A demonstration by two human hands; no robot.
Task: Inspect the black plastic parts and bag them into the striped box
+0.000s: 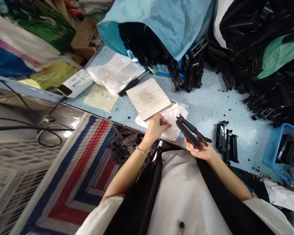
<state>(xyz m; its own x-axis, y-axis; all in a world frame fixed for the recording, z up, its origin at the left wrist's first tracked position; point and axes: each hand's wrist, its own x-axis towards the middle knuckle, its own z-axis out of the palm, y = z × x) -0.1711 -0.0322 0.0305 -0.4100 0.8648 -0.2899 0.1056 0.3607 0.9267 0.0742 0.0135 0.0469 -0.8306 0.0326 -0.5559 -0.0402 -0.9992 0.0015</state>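
My right hand [201,149] is closed around the lower end of a long black plastic part [189,133], which has two parallel bars and small prongs at its far end. The part is held tilted above the table's front edge. To its left, my left hand [158,128] has thumb and fingers curled together in a pinch over a crumpled white cloth or paper [177,122]. What those fingers grip, if anything, is too small to make out. Just beyond that hand lies a square pale board [150,98] with dark specks in its middle.
Several similar black parts [226,142] stand right of my right hand, beside a blue basket [271,153]. Heaps of black parts [254,88] and a blue sack [159,19] fill the back. Clear plastic bags [117,71] and a white box [78,83] lie left.
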